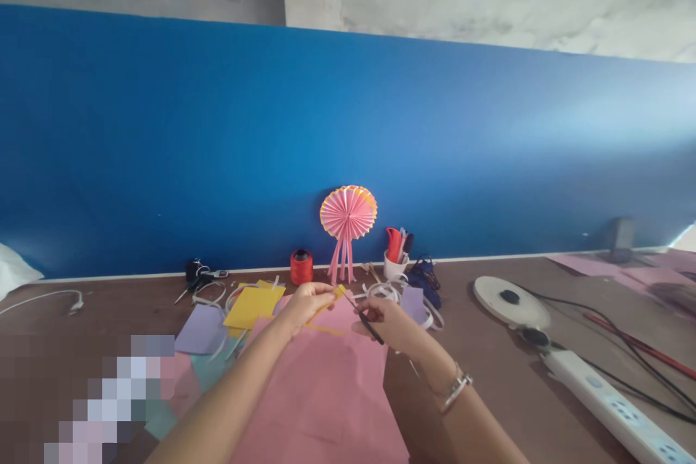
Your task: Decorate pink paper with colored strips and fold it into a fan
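Note:
My left hand [308,302] pinches a narrow yellow paper strip [341,291] above a large pink paper sheet [320,391]. In my right hand [379,317] is a pair of scissors [372,328] with dark handles, its blades pointing up and left at the strip's end. Whether the blades touch the paper is too small to tell. Another thin yellow strip [326,330] lies on the pink sheet below my hands. Behind them, a round pleated pink paper fan [349,213] with a yellow-edged rim and hanging pink strips leans on the blue partition.
Yellow sheets [253,307], a purple sheet [200,329] and white paper curls lie left. A red thread spool [301,267] and a white cup [394,265] of pens stand at the back. Rightward are a white round device [503,301], a power strip [614,399] and cables.

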`<state>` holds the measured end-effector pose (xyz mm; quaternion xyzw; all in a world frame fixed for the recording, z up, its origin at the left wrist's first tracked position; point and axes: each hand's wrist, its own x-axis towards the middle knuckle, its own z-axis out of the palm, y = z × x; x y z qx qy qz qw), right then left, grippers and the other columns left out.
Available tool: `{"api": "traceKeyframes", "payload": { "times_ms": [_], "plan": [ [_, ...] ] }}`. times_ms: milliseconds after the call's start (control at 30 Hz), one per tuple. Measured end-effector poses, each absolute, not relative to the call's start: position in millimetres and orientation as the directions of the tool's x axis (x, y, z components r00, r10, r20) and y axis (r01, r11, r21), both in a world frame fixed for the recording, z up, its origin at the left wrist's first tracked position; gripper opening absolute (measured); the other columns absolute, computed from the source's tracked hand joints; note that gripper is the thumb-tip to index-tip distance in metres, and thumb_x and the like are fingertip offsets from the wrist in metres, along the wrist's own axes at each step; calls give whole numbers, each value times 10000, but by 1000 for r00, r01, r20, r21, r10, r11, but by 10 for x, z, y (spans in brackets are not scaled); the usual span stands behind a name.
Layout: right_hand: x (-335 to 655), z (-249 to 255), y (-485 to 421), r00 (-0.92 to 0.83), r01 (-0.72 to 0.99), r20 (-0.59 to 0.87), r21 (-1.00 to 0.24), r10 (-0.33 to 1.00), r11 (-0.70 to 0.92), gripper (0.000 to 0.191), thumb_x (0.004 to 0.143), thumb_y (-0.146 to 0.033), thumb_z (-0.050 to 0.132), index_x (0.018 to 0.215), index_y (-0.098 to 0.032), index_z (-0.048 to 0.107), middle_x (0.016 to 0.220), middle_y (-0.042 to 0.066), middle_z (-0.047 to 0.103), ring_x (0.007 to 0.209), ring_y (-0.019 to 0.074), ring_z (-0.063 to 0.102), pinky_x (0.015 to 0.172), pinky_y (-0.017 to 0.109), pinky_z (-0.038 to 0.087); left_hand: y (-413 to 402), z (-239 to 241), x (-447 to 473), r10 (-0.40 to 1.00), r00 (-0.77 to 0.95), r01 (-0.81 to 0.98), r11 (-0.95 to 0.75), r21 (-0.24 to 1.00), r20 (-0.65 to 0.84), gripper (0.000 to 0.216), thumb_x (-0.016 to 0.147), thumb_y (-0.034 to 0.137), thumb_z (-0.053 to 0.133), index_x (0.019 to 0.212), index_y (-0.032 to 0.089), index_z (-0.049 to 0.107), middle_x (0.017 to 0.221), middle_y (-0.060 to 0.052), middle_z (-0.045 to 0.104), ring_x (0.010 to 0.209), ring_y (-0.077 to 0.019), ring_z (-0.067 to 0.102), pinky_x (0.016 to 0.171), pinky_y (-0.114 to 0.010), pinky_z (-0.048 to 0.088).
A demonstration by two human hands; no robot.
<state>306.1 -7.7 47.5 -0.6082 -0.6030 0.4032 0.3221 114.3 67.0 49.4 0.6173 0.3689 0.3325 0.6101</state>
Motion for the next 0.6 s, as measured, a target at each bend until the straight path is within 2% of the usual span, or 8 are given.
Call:
{"api": "traceKeyframes", "payload": {
  "times_ms": [600],
  "plan": [
    [3043, 545, -100, -54, 472, -110, -879, 993, -71, 323, 629, -368, 709, 877, -177, 633, 538, -65, 473, 480, 91, 469, 476, 213, 350, 665, 495, 1151, 859, 511, 51, -1, 999, -25, 217, 668, 308, 612, 789, 142, 684, 648, -12, 604, 646, -139, 528, 700, -260, 395]
  ]
}}
